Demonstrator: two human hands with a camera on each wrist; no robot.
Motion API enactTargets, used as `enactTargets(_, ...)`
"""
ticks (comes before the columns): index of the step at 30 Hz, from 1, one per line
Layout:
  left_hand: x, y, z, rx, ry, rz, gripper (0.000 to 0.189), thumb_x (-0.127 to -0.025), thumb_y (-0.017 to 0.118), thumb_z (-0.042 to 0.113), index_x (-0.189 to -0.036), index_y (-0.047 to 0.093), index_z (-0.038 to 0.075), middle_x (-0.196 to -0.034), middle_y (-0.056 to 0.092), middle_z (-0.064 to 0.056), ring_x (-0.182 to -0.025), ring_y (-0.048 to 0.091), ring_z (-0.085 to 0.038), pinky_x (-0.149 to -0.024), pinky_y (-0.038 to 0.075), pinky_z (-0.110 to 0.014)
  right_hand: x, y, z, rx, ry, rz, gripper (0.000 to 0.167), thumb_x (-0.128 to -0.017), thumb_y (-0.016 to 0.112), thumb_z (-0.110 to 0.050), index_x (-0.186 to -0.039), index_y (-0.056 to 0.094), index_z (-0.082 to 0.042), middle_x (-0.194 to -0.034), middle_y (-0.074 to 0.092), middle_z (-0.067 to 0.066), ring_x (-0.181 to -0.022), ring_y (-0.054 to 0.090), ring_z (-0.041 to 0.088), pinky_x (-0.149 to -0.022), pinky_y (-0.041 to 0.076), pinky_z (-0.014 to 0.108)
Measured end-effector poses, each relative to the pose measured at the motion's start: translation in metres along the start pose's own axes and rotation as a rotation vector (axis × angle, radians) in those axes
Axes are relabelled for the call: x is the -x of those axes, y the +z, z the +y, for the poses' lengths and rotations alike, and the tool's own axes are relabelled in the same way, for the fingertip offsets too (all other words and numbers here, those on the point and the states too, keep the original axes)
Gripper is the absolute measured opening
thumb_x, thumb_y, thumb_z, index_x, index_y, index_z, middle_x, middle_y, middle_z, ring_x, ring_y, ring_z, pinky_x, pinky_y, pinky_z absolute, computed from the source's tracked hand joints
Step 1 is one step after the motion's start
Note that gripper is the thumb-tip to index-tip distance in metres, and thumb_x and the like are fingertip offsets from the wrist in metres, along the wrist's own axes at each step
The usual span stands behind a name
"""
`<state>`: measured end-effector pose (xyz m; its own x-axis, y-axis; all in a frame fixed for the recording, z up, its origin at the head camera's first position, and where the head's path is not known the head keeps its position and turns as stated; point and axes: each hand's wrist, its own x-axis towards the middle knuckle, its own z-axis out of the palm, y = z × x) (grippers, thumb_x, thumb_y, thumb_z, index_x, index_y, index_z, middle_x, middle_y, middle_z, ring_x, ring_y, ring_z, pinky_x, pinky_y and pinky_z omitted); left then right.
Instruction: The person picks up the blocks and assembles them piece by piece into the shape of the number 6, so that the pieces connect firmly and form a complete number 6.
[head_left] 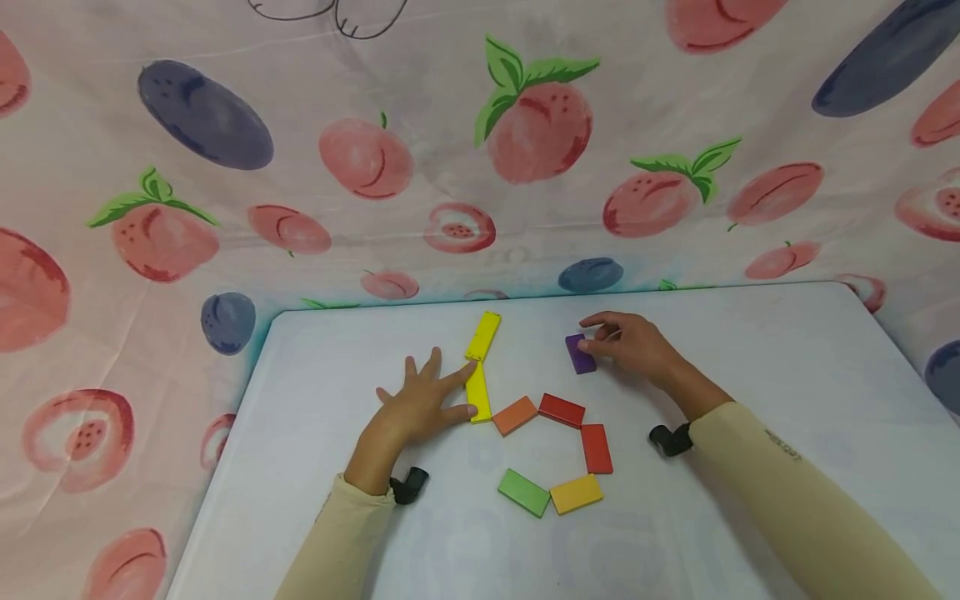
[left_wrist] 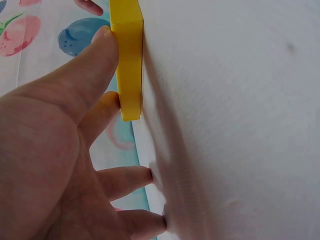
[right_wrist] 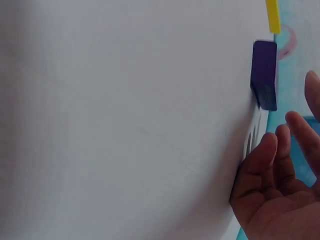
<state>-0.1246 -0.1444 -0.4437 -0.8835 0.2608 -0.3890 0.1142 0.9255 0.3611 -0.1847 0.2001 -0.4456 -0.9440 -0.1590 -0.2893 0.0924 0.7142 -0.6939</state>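
Observation:
My left hand (head_left: 420, 404) lies with its fingers spread beside two yellow blocks. Its thumb and index finger touch the nearer yellow block (head_left: 477, 393) along its left side; the left wrist view shows this contact on the yellow block (left_wrist: 130, 65) too. The farther yellow block (head_left: 483, 336) meets its top end at an angle. At the back, my right hand (head_left: 633, 343) is at the right edge of a purple block (head_left: 581, 354). In the right wrist view its fingers stand apart, with a gap to the purple block (right_wrist: 264, 70).
An orange block (head_left: 515, 416), two red blocks (head_left: 561, 410), (head_left: 597, 448), an amber block (head_left: 576, 494) and a green block (head_left: 524, 492) form a curve on the white table (head_left: 315, 533). A fruit-print cloth (head_left: 435, 100) hangs behind the table's back edge.

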Motion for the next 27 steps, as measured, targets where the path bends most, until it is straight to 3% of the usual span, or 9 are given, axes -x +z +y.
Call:
enactTargets(6, 0.0, -0.001, 0.001, 0.003, -0.003, -0.003, 0.073, -0.093, 0.067, 0.056, -0.156, 0.033, 0.048, -0.173, 0.006, -0.014, -0.155, -0.004, -0.054, -0.1, 0.005, -0.092, -0.009, -0.001, 0.008, 0.027, 0.026, -0.05, 0.052, -0.093, 0.075, -0.039, -0.14, 0.062, -0.02, -0.119, 0.062, 0.014, -0.107, 0.056, 0.029, -0.079, 0.053, 0.028)
enactTargets(11, 0.0, 0.0, 0.001, 0.004, -0.003, -0.006, 0.073, -0.093, 0.067, 0.056, -0.156, 0.033, 0.048, -0.173, 0.006, -0.014, -0.155, -0.004, -0.054, -0.1, 0.005, -0.092, -0.013, -0.001, 0.011, 0.046, 0.038, -0.081, 0.055, -0.09, 0.078, -0.038, -0.14, 0.062, -0.02, -0.12, 0.061, 0.013, -0.113, 0.052, 0.03, -0.084, 0.053, 0.034)
enactTargets(21, -0.001, 0.0, -0.001, -0.008, -0.003, -0.008, 0.073, -0.093, 0.066, 0.057, -0.157, 0.032, 0.049, -0.173, 0.006, -0.014, -0.155, -0.003, -0.054, -0.1, 0.006, -0.092, -0.01, 0.004, 0.005, 0.064, -0.015, -0.035, 0.045, -0.089, 0.081, -0.028, -0.128, 0.064, -0.014, -0.12, 0.064, 0.015, -0.113, 0.054, 0.032, -0.091, 0.053, 0.044)
enactTargets(27, 0.0, -0.001, -0.001, -0.003, 0.0, -0.011, 0.073, -0.093, 0.066, 0.057, -0.157, 0.031, 0.049, -0.173, 0.005, -0.014, -0.155, -0.004, -0.054, -0.1, 0.005, -0.092, -0.003, 0.003, 0.0, 0.016, 0.009, -0.045, 0.043, -0.09, 0.08, -0.025, -0.126, 0.059, -0.015, -0.128, 0.065, 0.019, -0.12, 0.056, 0.037, -0.094, 0.055, 0.047)
